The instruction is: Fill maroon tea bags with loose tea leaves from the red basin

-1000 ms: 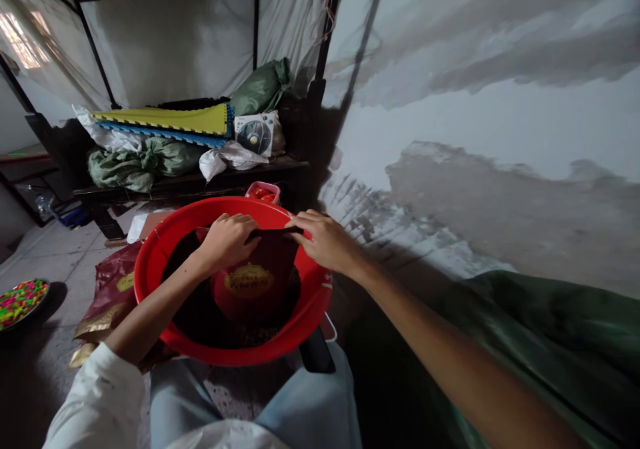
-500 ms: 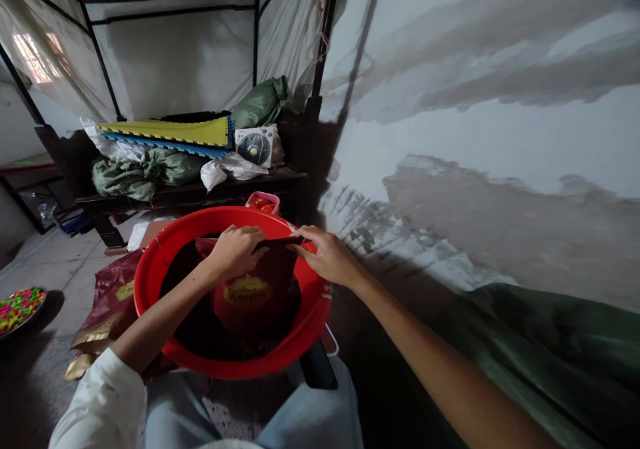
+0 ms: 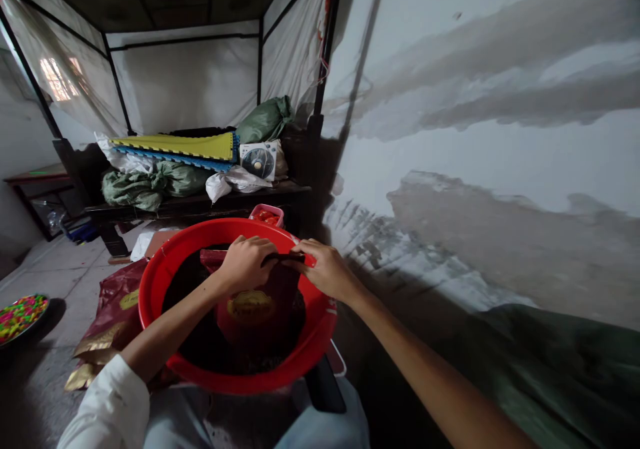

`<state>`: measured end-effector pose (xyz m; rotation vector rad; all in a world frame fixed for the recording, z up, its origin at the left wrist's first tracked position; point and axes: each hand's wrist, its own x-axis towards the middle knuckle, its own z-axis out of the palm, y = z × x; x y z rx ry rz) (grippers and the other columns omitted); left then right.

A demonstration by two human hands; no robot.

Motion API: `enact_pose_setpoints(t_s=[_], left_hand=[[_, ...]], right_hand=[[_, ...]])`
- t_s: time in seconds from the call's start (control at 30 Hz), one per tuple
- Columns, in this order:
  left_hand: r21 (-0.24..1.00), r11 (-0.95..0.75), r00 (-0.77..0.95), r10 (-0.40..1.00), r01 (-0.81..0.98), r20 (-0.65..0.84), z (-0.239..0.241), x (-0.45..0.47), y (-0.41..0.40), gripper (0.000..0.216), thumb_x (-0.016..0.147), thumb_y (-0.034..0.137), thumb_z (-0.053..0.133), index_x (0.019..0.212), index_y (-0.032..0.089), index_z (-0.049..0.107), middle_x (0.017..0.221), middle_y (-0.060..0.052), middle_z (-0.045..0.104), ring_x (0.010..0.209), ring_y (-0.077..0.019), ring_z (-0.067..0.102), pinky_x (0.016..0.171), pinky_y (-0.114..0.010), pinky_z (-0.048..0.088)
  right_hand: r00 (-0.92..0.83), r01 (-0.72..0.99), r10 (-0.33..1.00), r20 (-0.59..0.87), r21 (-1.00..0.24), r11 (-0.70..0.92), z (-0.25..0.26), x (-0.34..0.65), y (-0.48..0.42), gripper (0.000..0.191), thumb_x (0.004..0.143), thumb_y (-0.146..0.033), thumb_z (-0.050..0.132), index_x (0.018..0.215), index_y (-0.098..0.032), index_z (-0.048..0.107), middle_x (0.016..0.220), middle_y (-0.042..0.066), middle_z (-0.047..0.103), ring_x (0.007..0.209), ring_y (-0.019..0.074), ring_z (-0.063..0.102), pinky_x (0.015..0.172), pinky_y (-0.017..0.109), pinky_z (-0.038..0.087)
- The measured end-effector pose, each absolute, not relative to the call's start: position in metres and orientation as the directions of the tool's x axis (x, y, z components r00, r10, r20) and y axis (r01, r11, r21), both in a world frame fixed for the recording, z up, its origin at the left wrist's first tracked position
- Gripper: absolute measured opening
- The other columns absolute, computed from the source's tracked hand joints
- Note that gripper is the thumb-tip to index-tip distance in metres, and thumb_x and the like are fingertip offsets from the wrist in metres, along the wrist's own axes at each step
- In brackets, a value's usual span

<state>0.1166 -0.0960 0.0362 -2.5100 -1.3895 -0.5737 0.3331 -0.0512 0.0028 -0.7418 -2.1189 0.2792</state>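
Note:
A dark red pouch (image 3: 253, 305) with a gold label stands upright inside a big red plastic basin (image 3: 155, 279) that rests on my lap. My left hand (image 3: 246, 263) is closed over the pouch's top edge on the left. My right hand (image 3: 323, 269) pinches the same top edge on the right. The two hands almost meet above the pouch. Dark loose material lies in the bottom of the basin around the pouch.
More dark red pouches (image 3: 107, 322) lie on the floor left of the basin. A plate of coloured sweets (image 3: 20, 315) sits at the far left. A small pink box (image 3: 267, 214) stands behind the basin. A bed frame stacked with green sacks (image 3: 145, 185) and foam mats (image 3: 180, 147) fills the back. The wall runs along the right.
Both hands stay on the pouch's top edge and have drawn slightly closer together. The camera has tilted upward, so the basin sits lower in the picture.

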Motion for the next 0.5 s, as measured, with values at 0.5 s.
enact_pose_setpoints(t_s=[0.5], left_hand=[[-0.043,-0.449,0.443,0.855,0.892,0.270,0.053,0.088,-0.108,0.020,0.102,0.031,0.061,0.112,0.017,0.072,0.118,-0.010,0.076,0.115,-0.0282,0.070,0.098,-0.041,0.054]], right_hand=[[-0.429,0.489,0.542,0.723,-0.319,0.812,-0.011,0.344,-0.057,0.020,0.104,-0.038,0.057,0.095,-0.023,0.067,0.094,0.009,0.075,0.093,0.0278,0.071,0.089,0.043,0.055]])
